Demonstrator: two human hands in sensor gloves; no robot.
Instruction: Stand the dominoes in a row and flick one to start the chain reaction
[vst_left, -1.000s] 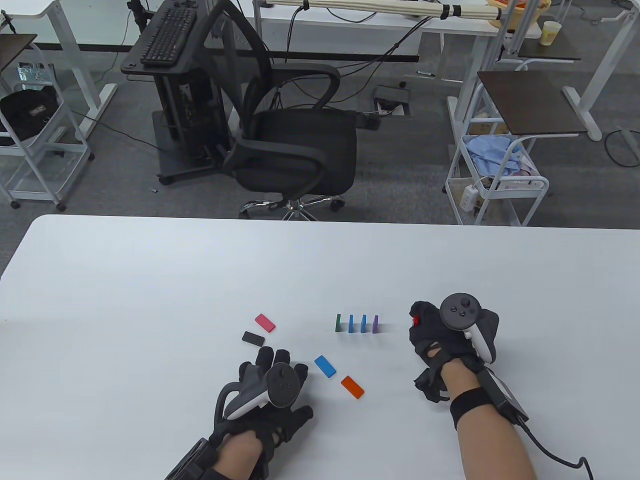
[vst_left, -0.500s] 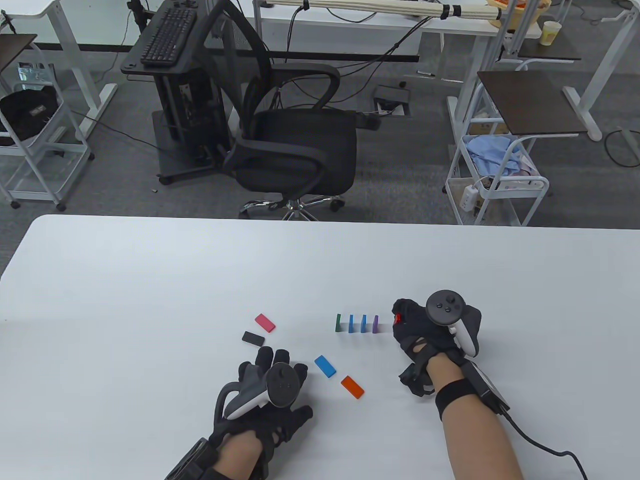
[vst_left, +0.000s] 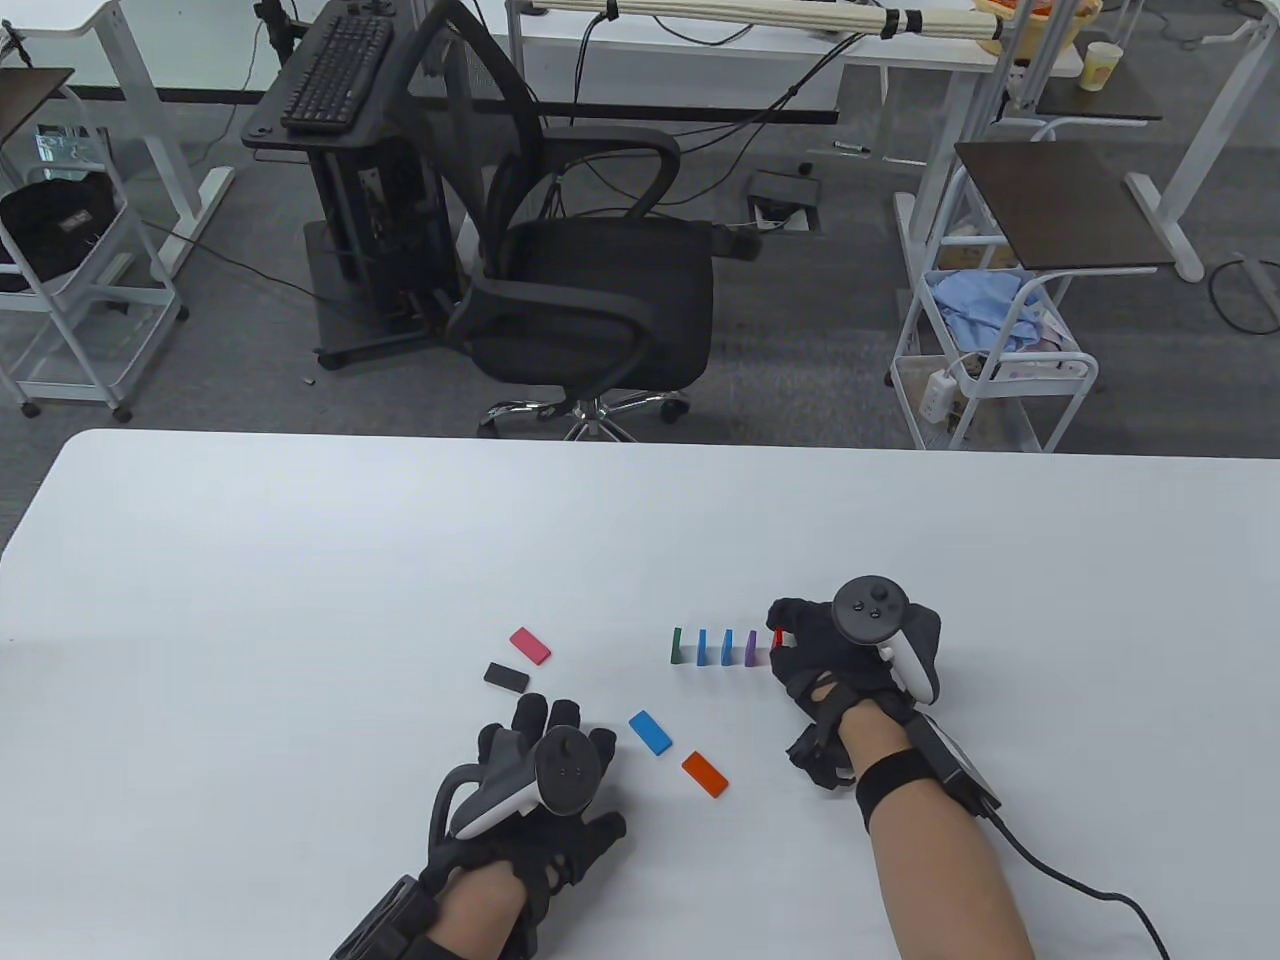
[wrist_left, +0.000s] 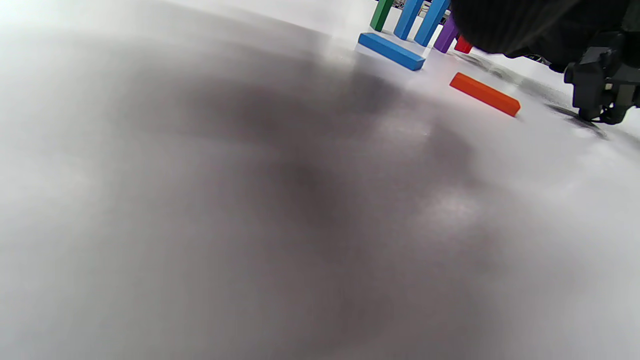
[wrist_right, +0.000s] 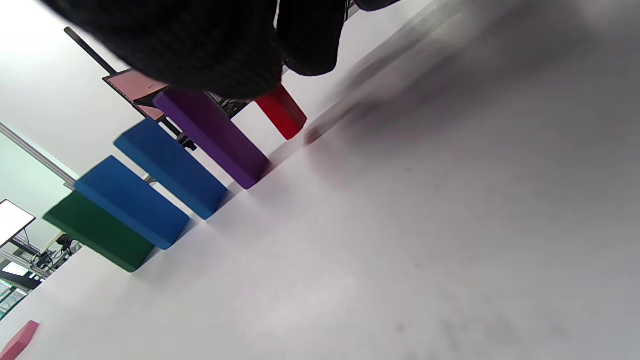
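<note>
Gloved fingers (wrist_right: 210, 45) hold a red domino (wrist_right: 282, 112) just beside the purple domino (wrist_right: 215, 137), ending the row.

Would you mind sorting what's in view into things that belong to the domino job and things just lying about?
Job:
- standing row: green, two blue, purple
- red domino, pinched by the right hand
- flat dominoes: pink, black, blue, orange

Lying about:
- office chair
- keyboard
- cup

bare table (vst_left: 300, 560) beyond standing row (vst_left: 714, 647), flat dominoes (vst_left: 650, 732) scattered before it
</note>
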